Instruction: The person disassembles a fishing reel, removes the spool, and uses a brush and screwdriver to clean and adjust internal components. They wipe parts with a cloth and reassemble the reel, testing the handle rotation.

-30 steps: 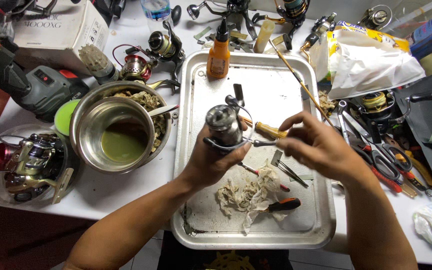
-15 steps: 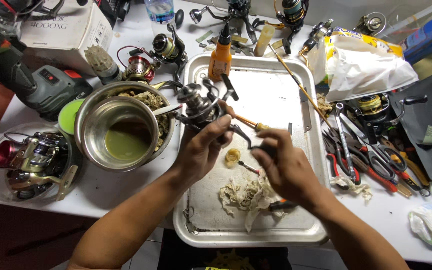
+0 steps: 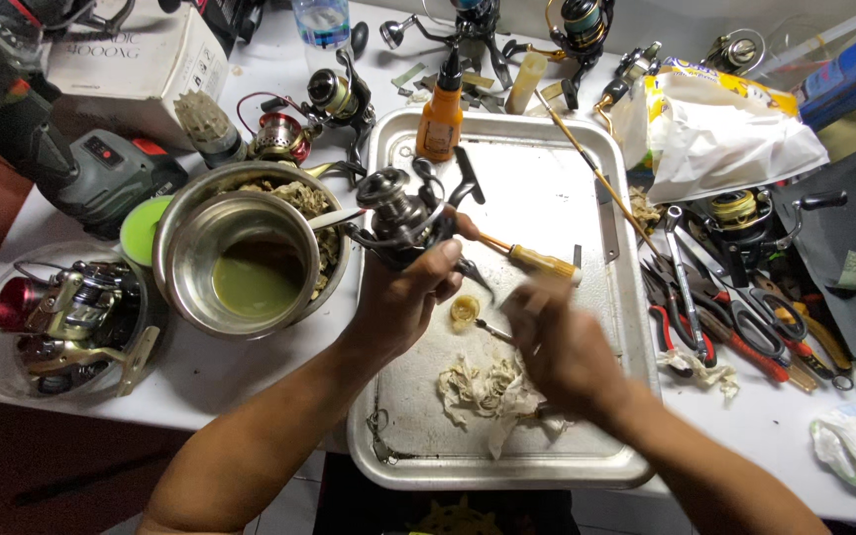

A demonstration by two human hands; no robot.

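while left hand (image 3: 403, 297) grips fishing reel (image 3: 395, 213) | right hand (image 3: 557, 347) blurred over tray (image 3: 547, 188)

Left hand (image 3: 403, 297) grip closed and raised, right hand (image 3: 557, 347) blurred, fingers curled

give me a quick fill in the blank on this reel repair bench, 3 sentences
The left hand holds a fishing ____ above the metal tray.
The steel bowl holds a ____ liquid.
The screwdriver on the tray has a ____ handle.

Missing words: reel; green; yellow
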